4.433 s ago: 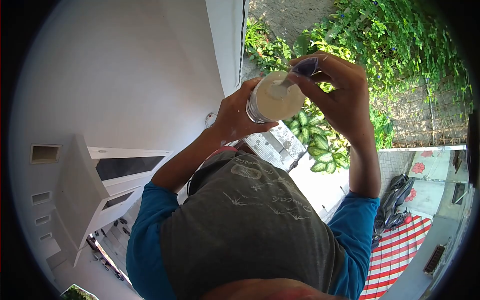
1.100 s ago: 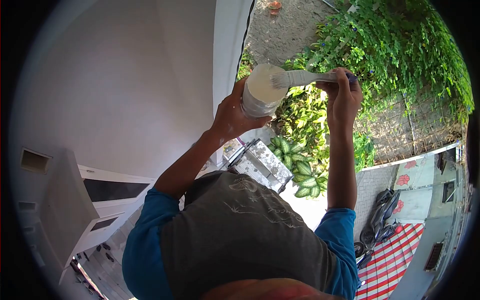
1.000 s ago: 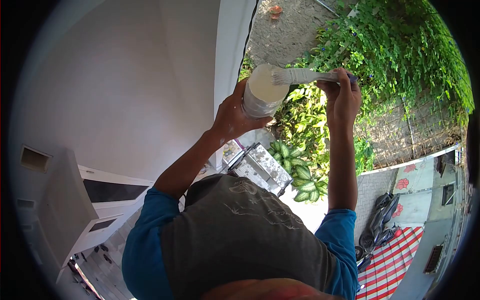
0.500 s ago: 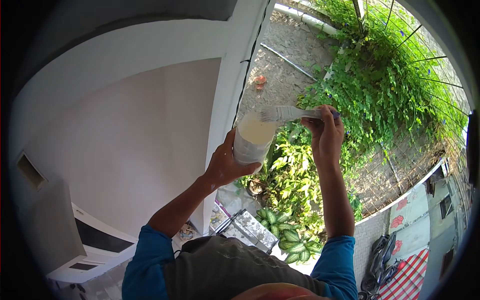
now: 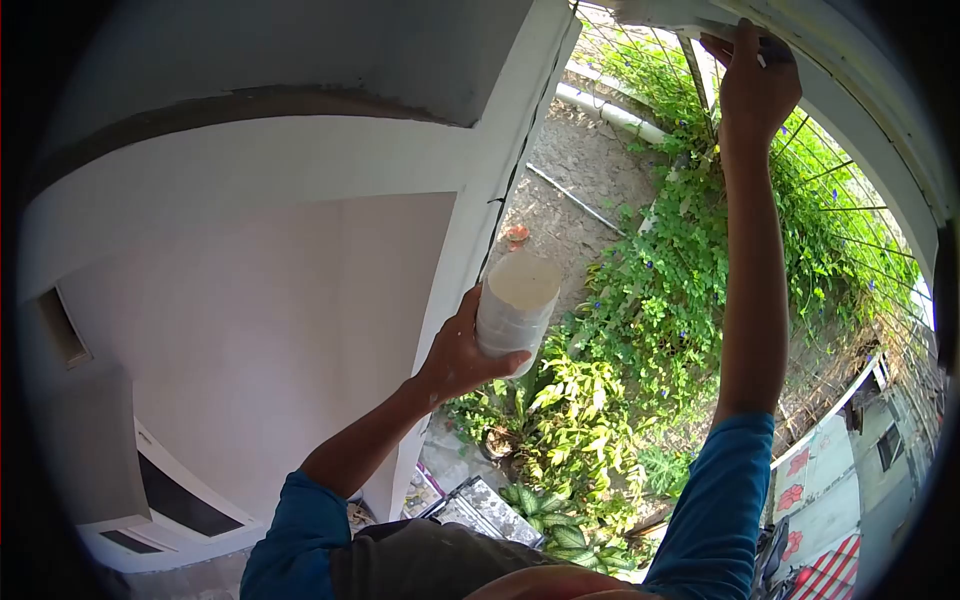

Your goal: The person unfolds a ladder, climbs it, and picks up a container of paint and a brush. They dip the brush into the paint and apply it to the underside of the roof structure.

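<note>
Wall: pale and broad, the wall [image 5: 290, 320] filled much of the left side and ended at a white post [image 5: 500, 140].
Left grip: closed around a cup, the left hand [image 5: 455, 355] had its thumb across the lower front.
Cup: held out before the chest, the whitish cup [image 5: 515, 315] tilted slightly, its open mouth upward and its inside pale.
Right grip: high near the top of the view, the right hand [image 5: 755, 85] had its fingers closed on a paint brush [image 5: 690, 18], which was blurred and partly cut off by the top edge.
Cup's edges: the left rim showed just beside a black cable [image 5: 510, 180] along the post; whether they touched could not be told.
Beam: curving across the upper right, the white beam [image 5: 855, 105] lay just beside the right hand; contact could not be told.
Open room: a wide gap separated the cup from the right forearm, with garden plants [image 5: 650, 300] seen beyond it.
Garden side: a wire grid [image 5: 855, 205] edged the greenery on the right, and a thin rod [image 5: 575, 195] lay on bare ground.
Below: a pale box [image 5: 490, 512] stood beside a broad-leaved plant [image 5: 565, 535], near the dark shirt [image 5: 430, 560].
</note>
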`<state>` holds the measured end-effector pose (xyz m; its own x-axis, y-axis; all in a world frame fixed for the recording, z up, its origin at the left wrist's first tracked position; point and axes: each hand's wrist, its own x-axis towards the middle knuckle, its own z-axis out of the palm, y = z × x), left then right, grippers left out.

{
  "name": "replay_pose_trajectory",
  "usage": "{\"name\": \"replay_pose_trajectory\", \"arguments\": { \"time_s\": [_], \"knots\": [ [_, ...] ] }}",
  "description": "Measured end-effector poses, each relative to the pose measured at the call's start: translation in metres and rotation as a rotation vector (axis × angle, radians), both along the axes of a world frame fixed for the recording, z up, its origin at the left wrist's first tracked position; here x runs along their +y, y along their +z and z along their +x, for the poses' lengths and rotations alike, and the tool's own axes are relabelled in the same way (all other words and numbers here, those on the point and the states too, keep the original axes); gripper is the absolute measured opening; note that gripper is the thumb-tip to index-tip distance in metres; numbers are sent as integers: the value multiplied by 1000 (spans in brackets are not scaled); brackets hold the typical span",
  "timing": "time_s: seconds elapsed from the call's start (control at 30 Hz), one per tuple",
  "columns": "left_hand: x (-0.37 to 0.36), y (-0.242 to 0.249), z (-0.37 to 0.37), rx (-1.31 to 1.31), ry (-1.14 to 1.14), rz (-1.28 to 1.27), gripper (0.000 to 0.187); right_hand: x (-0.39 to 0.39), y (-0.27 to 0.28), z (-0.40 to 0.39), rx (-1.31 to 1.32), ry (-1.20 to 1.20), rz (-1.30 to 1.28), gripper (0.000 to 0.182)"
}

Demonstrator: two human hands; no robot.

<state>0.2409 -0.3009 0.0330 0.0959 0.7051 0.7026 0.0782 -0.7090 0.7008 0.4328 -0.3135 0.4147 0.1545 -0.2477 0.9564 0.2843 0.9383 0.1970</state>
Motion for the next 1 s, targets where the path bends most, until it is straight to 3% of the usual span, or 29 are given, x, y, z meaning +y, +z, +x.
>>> {"name": "replay_pose_trajectory", "arguments": {
  "time_s": [0.03, 0.07, 0.1, 0.17, 0.3, 0.37, 0.43, 0.5, 0.6, 0.63, 0.7, 0.73, 0.87, 0.93, 1.0],
  "knots": [
    [-3, -3, 0, -12, -23, -28, 104, 4, 22, 7, 43, -230, 6, 29],
    [-5, -6, -1, -16, -21, -30, 104, 8, 40, -4, 47, -97, 181, 33],
    [-7, -9, -1, -19, -19, -28, 104, 11, 53, -9, 43, -95, 178, 33],
    [-10, -15, -3, -27, -15, -28, 105, 17, 73, -13, 53, -272, 177, 16],
    [-14, -21, -5, -56, -4, -44, 104, 54, 100, -24, 42, -457, 246, 19],
    [-15, -24, -6, -66, -1, -54, 104, 70, 111, -32, 57, -564, 423, 22],
    [-16, -27, -7, -71, 8, -65, 105, 84, 119, -37, 23, -510, 348, 25],
    [-16, -31, -8, -78, 14, -75, 104, 92, 123, -34, -69, -713, 339, 25],
    [-18, -34, -12, -88, 13, -75, 104, 77, 133, -25, -183, -824, 395, 26],
    [-18, -34, -14, -95, 8, -66, 104, 71, 138, -25, -184, -824, 396, 26],
    [-17, -40, -17, -99, 21, -72, 104, 51, 143, -33, -48, -1077, 485, 27],
    [-16, -43, -18, -104, 31, -79, 103, 37, 135, -35, -128, -940, 420, 26],
    [-12, -46, -18, -127, 16, -78, 104, 54, 132, -40, -135, -811, 407, 24],
    [-11, -46, -16, -98, 52, -45, 104, 86, 135, -40, -119, -660, 523, 22],
    [-10, -46, -13, -87, 41, -71, 103, 100, 127, -44, -95, -652, 451, 21]
  ]
}}
